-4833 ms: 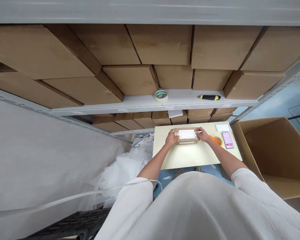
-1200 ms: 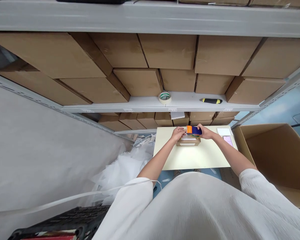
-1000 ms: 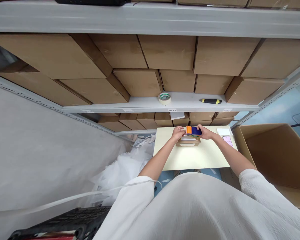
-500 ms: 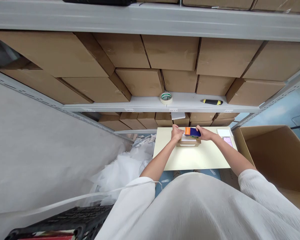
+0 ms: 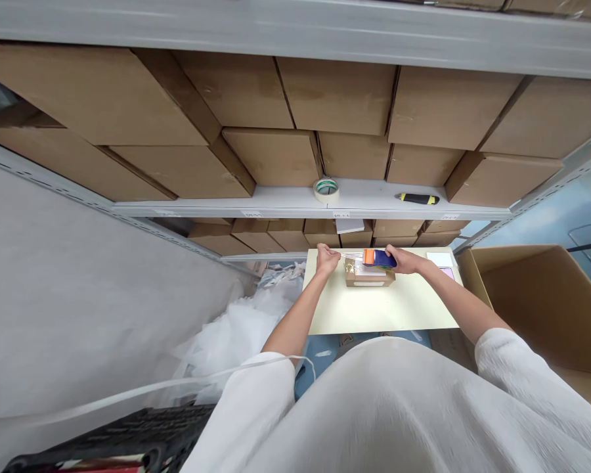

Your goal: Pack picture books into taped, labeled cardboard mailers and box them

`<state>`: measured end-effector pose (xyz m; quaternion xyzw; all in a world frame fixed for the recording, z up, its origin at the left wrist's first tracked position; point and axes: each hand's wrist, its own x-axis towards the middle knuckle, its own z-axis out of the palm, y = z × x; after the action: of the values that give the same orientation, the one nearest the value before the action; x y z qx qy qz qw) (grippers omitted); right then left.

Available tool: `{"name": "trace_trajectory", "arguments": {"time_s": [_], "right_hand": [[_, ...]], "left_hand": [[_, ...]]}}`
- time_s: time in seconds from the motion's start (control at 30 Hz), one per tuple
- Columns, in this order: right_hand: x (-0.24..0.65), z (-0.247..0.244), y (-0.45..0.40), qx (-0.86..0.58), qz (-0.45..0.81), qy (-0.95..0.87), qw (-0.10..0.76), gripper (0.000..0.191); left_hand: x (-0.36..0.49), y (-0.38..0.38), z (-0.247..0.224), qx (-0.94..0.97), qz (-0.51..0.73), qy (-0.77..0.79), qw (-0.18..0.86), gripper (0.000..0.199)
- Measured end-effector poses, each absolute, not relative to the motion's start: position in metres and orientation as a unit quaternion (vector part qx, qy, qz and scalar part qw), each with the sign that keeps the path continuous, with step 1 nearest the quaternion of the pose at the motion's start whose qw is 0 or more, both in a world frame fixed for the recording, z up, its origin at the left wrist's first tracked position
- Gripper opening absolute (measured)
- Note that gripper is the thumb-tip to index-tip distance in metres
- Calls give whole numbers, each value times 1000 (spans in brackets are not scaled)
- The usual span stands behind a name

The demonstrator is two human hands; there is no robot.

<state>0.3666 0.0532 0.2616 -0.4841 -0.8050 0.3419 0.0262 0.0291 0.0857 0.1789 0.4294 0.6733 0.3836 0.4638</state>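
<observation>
My right hand [image 5: 398, 259] grips a dark blue and orange packet [image 5: 379, 258] above a small brown cardboard box [image 5: 369, 280]. Left of the packet, my left hand [image 5: 328, 259] is closed on the end of thin pale strands [image 5: 350, 255] that stretch across to the packet. What the strands are is too small to tell. Clear wrapping and a white piece lie on top of the box, partly under the packet. The box rests on a pale yellow tabletop [image 5: 369, 316].
A tape roll [image 5: 326, 190] and a black-yellow cutter [image 5: 417, 198] lie on the shelf, before stacked cartons [image 5: 342, 98]. A large open carton [image 5: 542, 302] stands right of the table. White wrapping [image 5: 246, 335] is heaped at left, above a black crate [image 5: 152, 433].
My left hand has moved left, away from the packet, and the pale strands now stretch between them. My right hand still holds the packet in nearly the same place. The view has shifted slightly.
</observation>
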Motion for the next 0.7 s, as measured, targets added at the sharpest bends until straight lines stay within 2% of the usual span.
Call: {"name": "trace_trajectory", "arguments": {"time_s": [0.23,0.7], "right_hand": [[360,270,58,-487,299,-821,-16,44],[327,274,76,-509,263,-812,-108,49]], "left_hand": [[8,76,152,387,384,664,511,55],[19,60,96,328,369,667,557,54]]}}
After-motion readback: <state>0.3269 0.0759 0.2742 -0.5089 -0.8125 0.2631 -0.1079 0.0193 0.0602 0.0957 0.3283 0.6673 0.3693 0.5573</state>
